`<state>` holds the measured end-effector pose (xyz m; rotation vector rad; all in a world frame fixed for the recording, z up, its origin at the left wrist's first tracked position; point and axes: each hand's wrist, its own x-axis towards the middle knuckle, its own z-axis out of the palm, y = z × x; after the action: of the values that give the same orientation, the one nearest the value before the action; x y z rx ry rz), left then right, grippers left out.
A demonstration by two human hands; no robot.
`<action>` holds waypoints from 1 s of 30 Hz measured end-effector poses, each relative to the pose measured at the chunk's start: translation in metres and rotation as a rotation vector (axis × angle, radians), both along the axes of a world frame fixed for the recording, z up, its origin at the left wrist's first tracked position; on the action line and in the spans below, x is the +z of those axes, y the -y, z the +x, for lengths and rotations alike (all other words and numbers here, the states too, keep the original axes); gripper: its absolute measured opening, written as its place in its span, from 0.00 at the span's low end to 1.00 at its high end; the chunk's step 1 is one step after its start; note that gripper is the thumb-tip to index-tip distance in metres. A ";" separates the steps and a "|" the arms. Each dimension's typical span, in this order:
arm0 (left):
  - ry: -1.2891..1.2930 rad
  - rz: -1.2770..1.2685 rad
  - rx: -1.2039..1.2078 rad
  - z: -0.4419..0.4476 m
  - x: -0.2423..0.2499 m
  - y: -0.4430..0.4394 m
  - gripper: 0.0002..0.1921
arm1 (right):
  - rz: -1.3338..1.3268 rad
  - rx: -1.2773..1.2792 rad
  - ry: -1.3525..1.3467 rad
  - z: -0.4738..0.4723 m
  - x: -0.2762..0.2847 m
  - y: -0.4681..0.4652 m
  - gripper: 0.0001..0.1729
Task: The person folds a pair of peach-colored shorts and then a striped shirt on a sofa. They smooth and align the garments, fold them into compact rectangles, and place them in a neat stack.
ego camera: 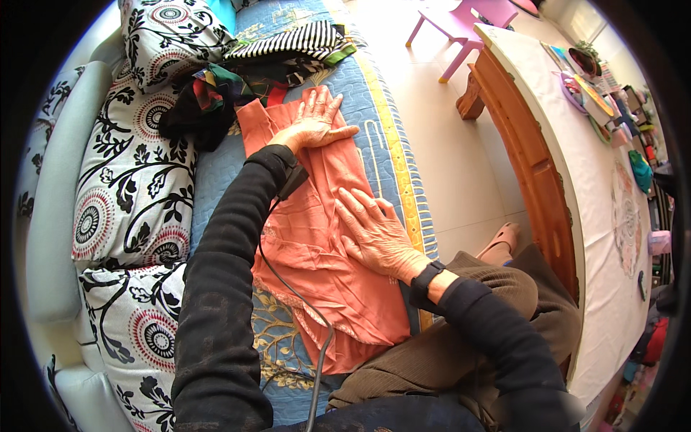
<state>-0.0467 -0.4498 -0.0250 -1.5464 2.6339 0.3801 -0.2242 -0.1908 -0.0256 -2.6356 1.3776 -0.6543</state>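
Note:
A coral-orange cloth garment (pixel 307 216) lies lengthwise on the blue quilted sofa cover (pixel 221 183), wrinkled through its middle and lower part. Flat on its far end rests my left hand (pixel 318 121), fingers spread, thumb pointing to the right. Lower down, my right hand (pixel 380 235) presses palm-down along the garment's right side, fingers apart. Neither hand grips anything. A dark cable (pixel 324 324) runs from a small black device (pixel 293 182) at my left wrist across the garment. Part of the garment's near end meets my trouser leg (pixel 388 372).
Beyond the garment are a dark clothing pile (pixel 200 108) and a black-and-white striped garment (pixel 291 42). Patterned cushions (pixel 135 178) line the left side. To the right stands a wooden table (pixel 529 146) with a white tablecloth (pixel 594 216). A pink plastic chair (pixel 459 27) is farther off.

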 end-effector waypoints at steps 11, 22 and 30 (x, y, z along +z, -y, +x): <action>-0.640 -0.110 0.208 0.146 0.068 -0.167 0.23 | 0.184 0.044 -0.019 -0.006 0.008 0.000 0.54; -0.568 0.008 0.630 0.189 0.017 -0.253 0.20 | 0.223 0.112 0.334 0.026 0.037 -0.063 0.05; -0.652 0.188 0.399 0.174 0.025 -0.249 0.09 | 0.213 0.357 0.239 0.037 0.018 -0.076 0.09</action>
<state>0.1272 -0.2004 -0.0003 -2.1608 2.5402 1.3162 -0.1868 -0.1146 -0.0071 -2.4470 0.8333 -0.7007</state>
